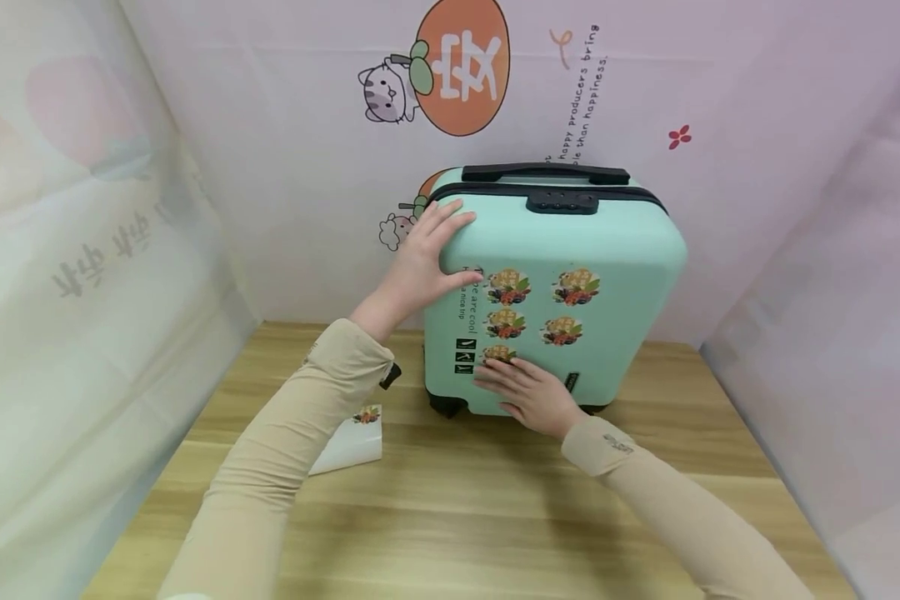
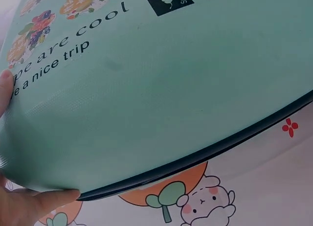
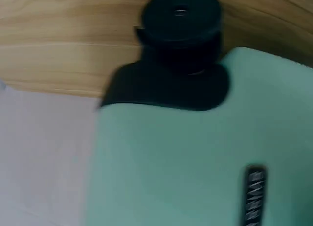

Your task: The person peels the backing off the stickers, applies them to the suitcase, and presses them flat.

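Note:
A mint-green suitcase [image 1: 615,258] stands upright on the wooden table, with round fruit stickers [image 1: 562,331] on its front in two columns. My left hand [image 1: 418,265] rests on its upper left corner, thumb on the front face and fingers spread toward the edge. In the left wrist view, a finger [image 2: 56,200] of that hand lies by the dark zipper rim [image 2: 195,157]. My right hand [image 1: 532,396] presses extended fingers over the lowest left sticker [image 1: 499,354], partly covering it. The right wrist view shows the suitcase's lower corner with a black wheel [image 3: 181,18], but not the hand.
A white sticker sheet [image 1: 356,446] with one fruit sticker on it lies on the table [image 1: 435,525], partly behind my left forearm. A small black object [image 1: 391,376] shows beside that sleeve. Printed cloth [image 1: 292,167] hangs behind the suitcase and along both sides.

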Demonstrator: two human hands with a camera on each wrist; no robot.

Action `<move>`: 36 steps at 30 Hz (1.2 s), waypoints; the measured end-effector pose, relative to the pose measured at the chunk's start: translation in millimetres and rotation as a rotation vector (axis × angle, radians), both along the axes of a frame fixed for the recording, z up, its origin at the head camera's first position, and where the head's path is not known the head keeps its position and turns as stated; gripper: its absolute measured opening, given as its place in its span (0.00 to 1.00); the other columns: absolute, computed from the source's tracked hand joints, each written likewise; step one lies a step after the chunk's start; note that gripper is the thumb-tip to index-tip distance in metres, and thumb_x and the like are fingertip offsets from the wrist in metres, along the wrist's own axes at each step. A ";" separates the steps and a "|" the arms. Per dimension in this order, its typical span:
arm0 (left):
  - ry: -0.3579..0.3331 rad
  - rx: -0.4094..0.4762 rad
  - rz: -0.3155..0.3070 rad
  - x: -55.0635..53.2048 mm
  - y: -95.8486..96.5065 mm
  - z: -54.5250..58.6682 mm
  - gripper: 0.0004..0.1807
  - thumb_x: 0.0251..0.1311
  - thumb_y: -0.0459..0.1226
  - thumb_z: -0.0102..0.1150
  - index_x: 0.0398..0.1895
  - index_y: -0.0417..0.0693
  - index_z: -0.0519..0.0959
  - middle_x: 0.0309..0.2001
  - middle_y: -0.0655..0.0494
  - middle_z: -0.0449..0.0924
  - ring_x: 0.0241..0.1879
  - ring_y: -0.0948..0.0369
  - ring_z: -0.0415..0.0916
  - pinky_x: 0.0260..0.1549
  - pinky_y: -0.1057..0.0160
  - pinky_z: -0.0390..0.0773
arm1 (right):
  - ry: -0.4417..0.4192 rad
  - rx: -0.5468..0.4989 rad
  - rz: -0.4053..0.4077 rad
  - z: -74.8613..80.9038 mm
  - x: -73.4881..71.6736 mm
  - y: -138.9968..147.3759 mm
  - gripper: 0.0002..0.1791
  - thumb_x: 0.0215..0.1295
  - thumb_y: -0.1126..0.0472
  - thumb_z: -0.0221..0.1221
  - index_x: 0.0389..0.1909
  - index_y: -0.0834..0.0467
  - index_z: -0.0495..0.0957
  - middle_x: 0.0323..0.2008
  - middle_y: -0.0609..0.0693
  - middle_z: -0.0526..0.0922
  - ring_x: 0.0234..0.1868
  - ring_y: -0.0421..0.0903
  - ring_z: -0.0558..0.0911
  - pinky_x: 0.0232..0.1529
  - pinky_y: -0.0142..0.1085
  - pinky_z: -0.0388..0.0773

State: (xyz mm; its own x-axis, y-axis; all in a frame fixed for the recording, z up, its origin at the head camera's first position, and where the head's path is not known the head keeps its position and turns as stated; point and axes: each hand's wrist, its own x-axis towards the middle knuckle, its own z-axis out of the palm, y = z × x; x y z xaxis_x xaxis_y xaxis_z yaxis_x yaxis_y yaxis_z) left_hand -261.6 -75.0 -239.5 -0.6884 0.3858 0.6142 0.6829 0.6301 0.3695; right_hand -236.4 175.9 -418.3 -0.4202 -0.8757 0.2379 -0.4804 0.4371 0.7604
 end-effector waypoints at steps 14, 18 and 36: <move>-0.002 0.000 0.017 0.1 -3.4 1.5 0.41 0.48 0.46 0.71 0.67 0.50 0.65 0.72 0.50 0.55 0.74 0.45 0.42 0.70 0.44 0.50 | 0.056 -0.022 -0.055 8.5 -7.6 19.6 0.50 0.66 0.35 0.44 0.73 0.50 0.24 0.73 0.45 0.21 0.74 0.41 0.28 0.75 0.37 0.43; -0.013 -0.010 0.003 -0.5 -1.4 0.4 0.42 0.48 0.47 0.71 0.67 0.50 0.65 0.72 0.50 0.55 0.74 0.45 0.42 0.70 0.43 0.50 | -0.011 -0.109 -0.029 1.7 -5.4 25.9 0.36 0.74 0.40 0.25 0.73 0.50 0.24 0.74 0.44 0.22 0.74 0.41 0.28 0.75 0.38 0.41; -0.006 0.016 -0.009 -0.6 0.1 -0.6 0.41 0.48 0.45 0.72 0.66 0.48 0.66 0.72 0.49 0.56 0.73 0.44 0.43 0.70 0.44 0.48 | 0.115 -0.068 0.026 24.4 -15.7 1.2 0.43 0.71 0.38 0.38 0.74 0.50 0.26 0.74 0.44 0.22 0.74 0.41 0.27 0.74 0.34 0.43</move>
State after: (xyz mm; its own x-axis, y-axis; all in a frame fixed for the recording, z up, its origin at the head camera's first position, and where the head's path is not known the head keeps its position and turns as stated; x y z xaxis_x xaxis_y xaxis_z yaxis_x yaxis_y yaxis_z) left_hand -262.2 -74.9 -240.2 -0.6888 0.3819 0.6162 0.6861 0.6178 0.3841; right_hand -252.1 177.1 -393.9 -0.3635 -0.8665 0.3421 -0.4035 0.4775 0.7805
